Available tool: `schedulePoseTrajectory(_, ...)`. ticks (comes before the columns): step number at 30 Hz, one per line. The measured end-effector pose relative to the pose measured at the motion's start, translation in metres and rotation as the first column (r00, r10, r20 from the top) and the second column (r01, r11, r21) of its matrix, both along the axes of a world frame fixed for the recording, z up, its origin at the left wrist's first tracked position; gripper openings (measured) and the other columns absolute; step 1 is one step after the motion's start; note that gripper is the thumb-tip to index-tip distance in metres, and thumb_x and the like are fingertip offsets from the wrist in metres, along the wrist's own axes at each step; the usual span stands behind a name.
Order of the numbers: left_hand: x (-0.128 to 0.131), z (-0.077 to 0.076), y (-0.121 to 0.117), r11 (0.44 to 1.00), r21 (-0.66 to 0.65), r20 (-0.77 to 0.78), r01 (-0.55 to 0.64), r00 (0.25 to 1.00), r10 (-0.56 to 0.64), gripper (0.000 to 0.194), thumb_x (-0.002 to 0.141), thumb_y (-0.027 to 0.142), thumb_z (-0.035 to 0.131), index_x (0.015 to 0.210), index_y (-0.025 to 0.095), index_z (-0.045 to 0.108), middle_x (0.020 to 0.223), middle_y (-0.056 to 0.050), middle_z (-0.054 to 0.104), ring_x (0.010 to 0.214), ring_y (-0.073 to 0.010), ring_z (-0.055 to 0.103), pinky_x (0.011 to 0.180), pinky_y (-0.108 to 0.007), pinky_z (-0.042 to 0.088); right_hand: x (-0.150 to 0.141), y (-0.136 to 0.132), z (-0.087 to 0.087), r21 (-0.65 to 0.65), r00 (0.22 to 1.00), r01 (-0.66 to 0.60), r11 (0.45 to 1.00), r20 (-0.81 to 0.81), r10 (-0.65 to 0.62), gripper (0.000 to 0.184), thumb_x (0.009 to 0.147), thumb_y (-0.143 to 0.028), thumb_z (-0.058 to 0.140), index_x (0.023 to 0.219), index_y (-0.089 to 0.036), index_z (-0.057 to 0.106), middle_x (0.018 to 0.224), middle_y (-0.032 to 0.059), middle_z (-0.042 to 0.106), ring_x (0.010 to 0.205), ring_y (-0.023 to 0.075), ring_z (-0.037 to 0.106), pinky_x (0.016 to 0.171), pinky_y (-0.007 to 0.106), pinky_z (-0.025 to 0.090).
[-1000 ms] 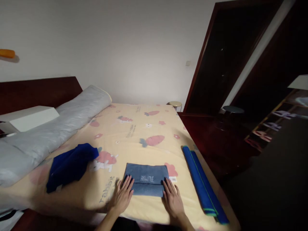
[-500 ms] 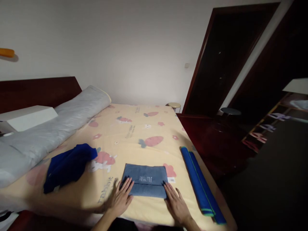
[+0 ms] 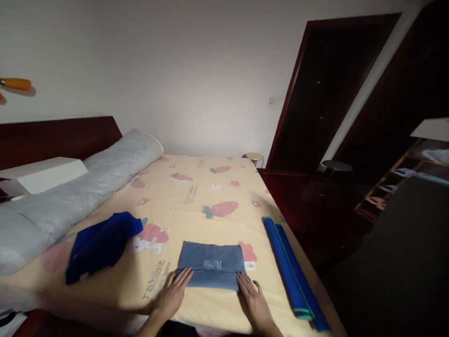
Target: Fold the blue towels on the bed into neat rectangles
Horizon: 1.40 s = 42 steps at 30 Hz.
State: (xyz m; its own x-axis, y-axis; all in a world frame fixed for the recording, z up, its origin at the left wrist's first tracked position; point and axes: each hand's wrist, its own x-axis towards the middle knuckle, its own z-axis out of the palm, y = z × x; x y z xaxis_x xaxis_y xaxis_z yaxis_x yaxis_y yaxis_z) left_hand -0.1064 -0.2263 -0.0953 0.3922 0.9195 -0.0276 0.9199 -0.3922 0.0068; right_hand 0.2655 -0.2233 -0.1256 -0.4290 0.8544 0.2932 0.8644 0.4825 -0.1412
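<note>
A folded grey-blue cloth [image 3: 213, 255] with white lettering lies flat near the bed's front edge. A crease crosses it below the lettering, and a small white label [image 3: 250, 266] sticks out on its right. On the cloth's lower left corner rests my left hand [image 3: 173, 290], fingers stretched out flat. My right hand [image 3: 254, 297] lies on the lower right edge, fingers also extended. Neither hand grips anything. To the right are rolled or folded blue cloths [image 3: 293, 276] with green edging. A crumpled dark blue garment [image 3: 103, 245] lies to the left.
The bed [image 3: 189, 213] has a yellow sheet with carrot and rabbit prints. A long grey rolled bedding piece [image 3: 105, 171] lies along the headboard [image 3: 63, 140], with a white box [image 3: 52, 175] by it. Stools [image 3: 254, 157] and a shelf rack [image 3: 396, 164] stand beyond.
Both hands have slid slightly toward me along the cloth's lower edge, still flat. The view has tilted a little; the cloth itself looks the same.
</note>
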Motion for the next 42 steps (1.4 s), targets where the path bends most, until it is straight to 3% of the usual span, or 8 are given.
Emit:
schedulePoseTrajectory(5,0.026,0.018,0.017,0.982,-0.056,0.067,-0.180,0.981,0.184,0.055,0.086,0.005,0.032,0.130,0.026,0.058,0.140,-0.005,0.058,0.133,-0.0212,0.046,0.115,-0.048,0.024,-0.029,0.017,0.044,-0.183,0.986,0.141,0.973,-0.060,-0.154,0.036,0.083,-0.015,0.044,0.113,-0.022,0.065,0.115,0.0067,0.070,0.111,0.0228,0.060,0.099,0.040,0.035)
schedulePoseTrajectory(9,0.028,0.028,0.018,0.972,-0.096,0.087,-0.214,0.971,0.223,0.047,0.085,0.006,0.034,0.114,0.024,0.067,0.125,-0.006,0.067,0.124,-0.0208,0.053,0.113,-0.047,0.025,-0.027,0.015,0.058,-0.230,0.988,0.137,0.964,-0.041,-0.150,0.026,0.082,-0.014,0.043,0.087,-0.020,0.068,0.093,0.0063,0.072,0.101,0.0249,0.061,0.096,0.040,0.036)
schedulePoseTrajectory(17,0.052,0.011,0.009,0.952,-0.079,0.070,-0.296,0.951,0.301,0.064,0.081,0.003,0.032,0.141,0.020,0.046,0.145,-0.010,0.052,0.137,-0.0249,0.042,0.115,-0.051,0.024,-0.044,0.003,0.033,-0.068,0.961,0.273,0.960,-0.020,-0.275,0.054,0.079,-0.012,0.042,0.132,-0.016,0.055,0.133,0.0138,0.060,0.119,0.0316,0.053,0.103,0.050,0.032)
schedulePoseTrajectory(22,0.098,-0.004,0.000,0.997,0.083,0.123,-0.010,0.992,0.000,0.073,0.084,0.005,0.033,0.153,0.026,0.020,0.160,0.001,0.029,0.145,-0.0166,0.029,0.117,-0.037,0.027,-0.081,0.005,0.011,-0.059,0.996,-0.062,0.996,-0.064,0.058,0.058,0.088,-0.021,0.042,0.145,-0.025,0.040,0.146,0.0039,0.051,0.131,0.0235,0.047,0.109,0.041,0.032)
schedulePoseTrajectory(30,0.009,0.000,0.015,0.988,0.151,0.078,0.038,0.996,-0.050,0.061,0.098,0.039,0.036,0.151,0.037,0.005,0.155,0.001,0.037,0.141,-0.0188,0.037,0.116,-0.045,0.029,-0.010,0.018,-0.012,-0.013,0.995,0.070,0.997,-0.074,-0.070,0.060,0.098,-0.043,0.035,0.153,-0.030,0.016,0.152,0.0049,0.041,0.137,0.0250,0.042,0.108,0.048,0.035)
schedulePoseTrajectory(34,0.044,-0.013,0.013,0.981,0.185,0.089,-0.066,0.995,0.050,0.071,0.091,0.010,0.030,0.151,0.032,0.001,0.157,-0.001,0.032,0.143,-0.0202,0.034,0.116,-0.050,0.029,-0.050,0.012,-0.022,0.138,0.969,0.222,0.965,-0.143,-0.202,0.065,0.095,-0.035,0.039,0.154,-0.024,0.015,0.150,0.0103,0.043,0.135,0.0308,0.044,0.108,0.054,0.034)
schedulePoseTrajectory(38,0.095,-0.024,0.005,0.971,0.234,0.102,0.043,0.992,-0.069,0.084,0.081,-0.001,0.030,0.152,0.027,-0.004,0.157,0.001,0.032,0.142,-0.0150,0.034,0.116,-0.038,0.032,-0.101,0.002,-0.022,0.196,0.992,0.053,0.979,-0.119,-0.030,0.067,0.092,-0.026,0.041,0.154,-0.024,0.017,0.146,0.0076,0.048,0.130,0.0267,0.051,0.104,0.043,0.039)
schedulePoseTrajectory(42,0.065,-0.011,-0.001,0.969,0.221,0.076,0.112,0.988,-0.131,0.079,0.087,0.011,0.039,0.153,0.031,0.002,0.160,0.004,0.026,0.144,-0.0153,0.032,0.118,-0.036,0.029,-0.064,-0.001,-0.015,0.194,0.997,-0.060,0.979,-0.033,0.068,0.066,0.093,-0.022,0.039,0.154,-0.025,0.013,0.149,0.0034,0.045,0.133,0.0201,0.047,0.105,0.034,0.037)
